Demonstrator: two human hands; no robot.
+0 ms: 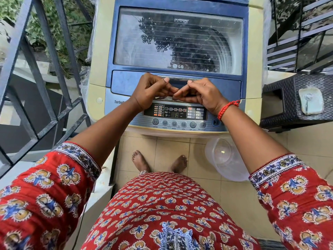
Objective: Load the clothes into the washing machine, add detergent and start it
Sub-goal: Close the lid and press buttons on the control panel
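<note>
Both hands sit at the front edge of the washing machine lid [178, 42], knuckles up and fingertips nearly meeting in the middle. The left hand [153, 91] has its fingers curled under at the lid's handle recess [177, 81], thumb raised toward the chrome strip. The right hand [200, 92] mirrors it, fingers bent and tucked at the same edge, thumb tip resting on the strip. Whether the fingers actually hook under the lid edge or only press against it cannot be told. A red thread bracelet [227, 109] circles the right wrist.

The lid is closed and lies flat, its long axis running left to right, with the glass window [180, 37] beyond the hands and the hinge side away from the person. Through the glass the drum [221, 51] shows dimly beneath tree reflections; clothes inside cannot be made out.

Just below the wrists lies the control panel [175, 112], its display lit, with a row of round buttons [183, 124] along the front.

On the tiled floor [171, 150] at the machine's right front corner stands a clear plastic tub [225, 159]. A dark woven stool [297, 100] to the right carries a small pale dish [310, 102]. A metal railing [45, 69] runs along the left.
</note>
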